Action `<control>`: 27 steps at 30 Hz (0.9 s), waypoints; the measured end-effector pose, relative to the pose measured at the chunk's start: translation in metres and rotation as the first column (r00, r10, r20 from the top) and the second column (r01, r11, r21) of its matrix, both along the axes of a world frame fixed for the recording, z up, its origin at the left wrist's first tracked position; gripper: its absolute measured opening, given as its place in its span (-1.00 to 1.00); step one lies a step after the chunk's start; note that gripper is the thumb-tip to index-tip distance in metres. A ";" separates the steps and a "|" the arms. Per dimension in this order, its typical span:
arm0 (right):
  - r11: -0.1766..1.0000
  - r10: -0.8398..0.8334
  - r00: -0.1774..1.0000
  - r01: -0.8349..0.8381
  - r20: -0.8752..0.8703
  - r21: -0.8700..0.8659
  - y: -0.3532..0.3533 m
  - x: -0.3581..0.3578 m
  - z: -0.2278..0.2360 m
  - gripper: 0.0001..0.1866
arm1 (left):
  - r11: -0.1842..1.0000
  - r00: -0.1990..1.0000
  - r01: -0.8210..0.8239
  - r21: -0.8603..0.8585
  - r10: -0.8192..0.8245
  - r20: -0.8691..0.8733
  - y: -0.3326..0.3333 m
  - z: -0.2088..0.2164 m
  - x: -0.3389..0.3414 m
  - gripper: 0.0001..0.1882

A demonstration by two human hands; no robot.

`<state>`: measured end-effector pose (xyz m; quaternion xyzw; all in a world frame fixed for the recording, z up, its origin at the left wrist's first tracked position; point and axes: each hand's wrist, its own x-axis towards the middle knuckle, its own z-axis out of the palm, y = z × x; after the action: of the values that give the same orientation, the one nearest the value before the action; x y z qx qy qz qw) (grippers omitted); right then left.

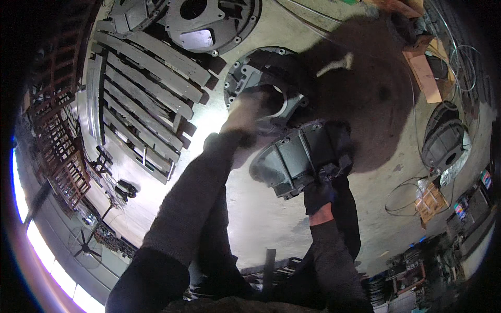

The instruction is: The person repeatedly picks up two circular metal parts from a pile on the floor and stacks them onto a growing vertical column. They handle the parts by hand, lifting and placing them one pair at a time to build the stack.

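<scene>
A round dark metal bell housing (249, 77) with bolt holes around its flange lies on the floor in front of me. My left hand (254, 103) reaches to its central opening; motion blur and shadow hide the fingers. Nearer to me is a second ribbed metal housing (298, 154), tilted, with its far edge close to the first one. My right hand (319, 194), in a dark glove, is closed on the near edge of this ribbed housing. Whether the two castings touch cannot be made out.
A dark slatted wooden pallet (148, 86) lies to the left. Beyond it rest larger round housings (192, 26). More castings (443, 141) stand at the right, near cardboard (424, 73) and loose wire. Metal racks (57, 130) line the far left, with a fan (85, 246) below.
</scene>
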<state>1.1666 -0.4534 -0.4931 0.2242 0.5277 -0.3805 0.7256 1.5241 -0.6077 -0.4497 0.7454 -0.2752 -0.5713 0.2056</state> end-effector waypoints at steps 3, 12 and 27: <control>0.995 -0.021 1.000 0.020 0.011 0.102 0.024 0.018 -0.002 -0.46 | 0.648 0.602 -0.737 0.195 0.759 -0.246 0.067 0.065 0.026 -0.39; 0.985 0.164 0.986 -0.165 0.020 0.053 0.010 0.147 0.010 -0.45 | 0.478 0.483 -0.875 0.075 0.855 0.191 0.329 0.183 0.158 -0.38; 0.741 0.190 0.842 -0.460 -0.506 -0.488 -0.008 0.272 -0.147 -0.58 | 0.450 0.507 -0.833 0.321 0.854 0.120 0.367 0.188 0.166 -0.33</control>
<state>1.4385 -0.4610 -0.6405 -0.2000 0.5578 -0.4286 0.6820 1.6905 -0.2402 -0.2613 0.7892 0.2391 -0.4533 0.3385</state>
